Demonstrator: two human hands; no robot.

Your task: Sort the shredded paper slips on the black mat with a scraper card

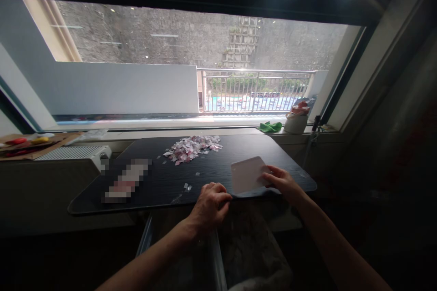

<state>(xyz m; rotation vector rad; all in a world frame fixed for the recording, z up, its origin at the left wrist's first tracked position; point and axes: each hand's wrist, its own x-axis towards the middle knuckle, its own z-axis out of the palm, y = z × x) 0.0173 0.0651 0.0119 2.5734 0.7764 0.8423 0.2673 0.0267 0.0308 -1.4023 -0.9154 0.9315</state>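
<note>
My right hand (280,180) grips the right edge of a flat white card-like piece with rounded corners (248,173), fingers on top. The piece is over the front right part of a dark tabletop (164,175). At the table's front edge, my left hand (212,204) is curled, its thumb and forefinger pressed together near the piece's lower left corner. Whatever lies between those fingers is too small to make out. Farther back on the tabletop is a heap of small pale and pinkish paper-like bits (193,149). A few loose bits (187,187) lie left of my left hand.
A pixelated patch (126,182) covers something on the table's left. On the window sill stand a pale container (295,122) and a green cloth (269,127). A white radiator (73,153) is at left, with cardboard (41,140) above it. Metal legs (218,259) show below the table.
</note>
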